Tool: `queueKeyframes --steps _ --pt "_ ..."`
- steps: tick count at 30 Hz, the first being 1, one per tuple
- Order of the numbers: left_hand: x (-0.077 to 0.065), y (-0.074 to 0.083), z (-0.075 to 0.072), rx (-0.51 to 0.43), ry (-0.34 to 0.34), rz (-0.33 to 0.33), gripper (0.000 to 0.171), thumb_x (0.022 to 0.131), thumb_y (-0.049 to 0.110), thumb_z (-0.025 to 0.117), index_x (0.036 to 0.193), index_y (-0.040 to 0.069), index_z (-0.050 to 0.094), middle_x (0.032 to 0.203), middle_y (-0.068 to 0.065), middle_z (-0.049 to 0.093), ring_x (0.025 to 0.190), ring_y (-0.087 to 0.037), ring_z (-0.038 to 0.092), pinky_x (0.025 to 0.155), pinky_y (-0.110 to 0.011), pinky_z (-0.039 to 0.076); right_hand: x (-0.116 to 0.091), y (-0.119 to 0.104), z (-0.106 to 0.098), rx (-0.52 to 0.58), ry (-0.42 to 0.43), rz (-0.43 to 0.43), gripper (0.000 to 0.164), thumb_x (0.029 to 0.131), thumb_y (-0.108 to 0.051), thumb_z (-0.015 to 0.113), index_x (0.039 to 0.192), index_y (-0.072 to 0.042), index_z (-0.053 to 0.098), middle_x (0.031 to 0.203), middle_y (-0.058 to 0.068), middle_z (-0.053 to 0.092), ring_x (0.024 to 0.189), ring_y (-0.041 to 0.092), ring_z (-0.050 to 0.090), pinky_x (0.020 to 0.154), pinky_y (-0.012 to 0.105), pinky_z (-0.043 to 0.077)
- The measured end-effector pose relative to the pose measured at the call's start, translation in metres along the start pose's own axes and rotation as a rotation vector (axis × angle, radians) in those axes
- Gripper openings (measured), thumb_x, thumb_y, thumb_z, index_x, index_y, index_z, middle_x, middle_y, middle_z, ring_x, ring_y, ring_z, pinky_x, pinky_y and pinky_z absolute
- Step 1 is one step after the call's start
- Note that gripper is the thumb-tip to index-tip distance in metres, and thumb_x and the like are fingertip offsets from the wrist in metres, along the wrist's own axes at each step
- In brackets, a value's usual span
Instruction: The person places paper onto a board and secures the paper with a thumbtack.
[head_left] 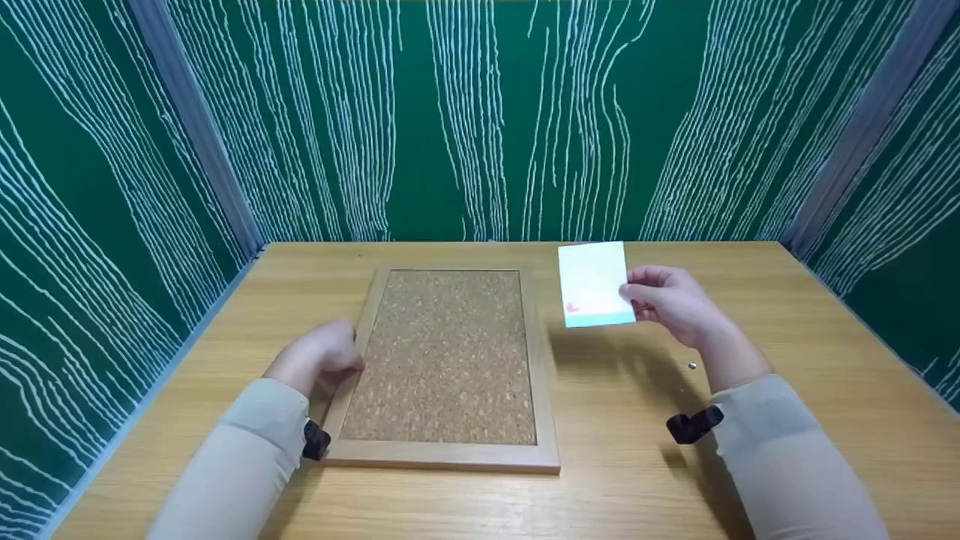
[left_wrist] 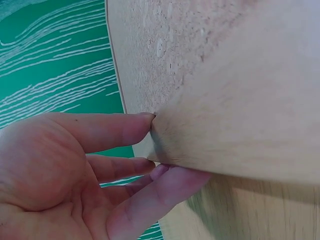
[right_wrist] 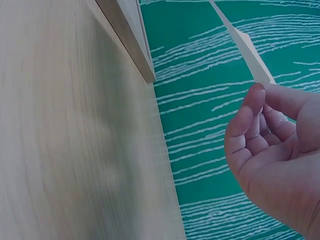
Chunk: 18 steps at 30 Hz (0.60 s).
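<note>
A cork board (head_left: 450,352) in a light wooden frame lies on the table, its long sides running away from me. At its left side my left hand (head_left: 322,356) grips the frame; in the left wrist view the thumb (left_wrist: 120,131) lies on the frame's top face and fingers reach to its lower edge. My right hand (head_left: 671,304) pinches a paper note (head_left: 592,281) by its right edge, thumb in front. The note is whitish with a pale blue band and a small red mark at the bottom. It hangs above the table, right of the board.
A tiny shiny silver thing (head_left: 692,366) lies on the wooden table (head_left: 622,480), left of my right forearm. Green walls (head_left: 517,120) with white wavy lines stand behind the table and at both sides. Black wrist cameras (head_left: 694,425) sit on both sleeves.
</note>
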<state>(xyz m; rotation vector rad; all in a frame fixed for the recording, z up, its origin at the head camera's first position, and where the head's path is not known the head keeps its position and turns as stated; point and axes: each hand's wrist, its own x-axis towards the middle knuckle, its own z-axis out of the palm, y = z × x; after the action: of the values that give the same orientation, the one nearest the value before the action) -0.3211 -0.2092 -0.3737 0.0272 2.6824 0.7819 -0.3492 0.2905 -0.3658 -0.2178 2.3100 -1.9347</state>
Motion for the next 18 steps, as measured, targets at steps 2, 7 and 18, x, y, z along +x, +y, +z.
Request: queueKeyframes --steps 2,7,18 --pt "0.0 0.001 0.0 -0.01 -0.002 -0.006 0.017 0.087 -0.004 0.063 0.102 -0.011 0.063 0.086 -0.019 0.063 0.061 -0.027 0.066 0.053 -0.04 0.058 0.002 -0.001 0.005 0.002 0.0 0.01 0.033 0.1 -0.014 0.067 0.123 0.007 0.054 0.102 0.008 0.06 0.084 0.017 0.06 0.074 0.027 0.054" --pt "-0.002 0.0 0.0 -0.027 0.0 -0.019 0.017 0.087 -0.005 0.062 0.104 -0.011 0.063 0.088 -0.02 0.062 0.064 -0.029 0.065 0.053 -0.04 0.058 0.008 -0.002 0.02 0.015 0.002 0.03 0.035 0.099 -0.013 0.068 0.125 0.007 0.054 0.111 0.013 0.06 0.09 0.019 0.063 0.077 0.028 0.055" --pt "-0.006 0.0 0.001 -0.076 0.007 -0.029 0.021 0.089 -0.004 0.062 0.109 -0.009 0.061 0.093 -0.019 0.061 0.072 -0.03 0.064 0.054 -0.039 0.057 0.018 -0.009 0.053 0.044 -0.027 0.031 0.032 0.097 -0.008 0.068 0.123 0.006 0.058 0.114 0.016 0.06 0.092 0.022 0.064 0.078 0.029 0.056"
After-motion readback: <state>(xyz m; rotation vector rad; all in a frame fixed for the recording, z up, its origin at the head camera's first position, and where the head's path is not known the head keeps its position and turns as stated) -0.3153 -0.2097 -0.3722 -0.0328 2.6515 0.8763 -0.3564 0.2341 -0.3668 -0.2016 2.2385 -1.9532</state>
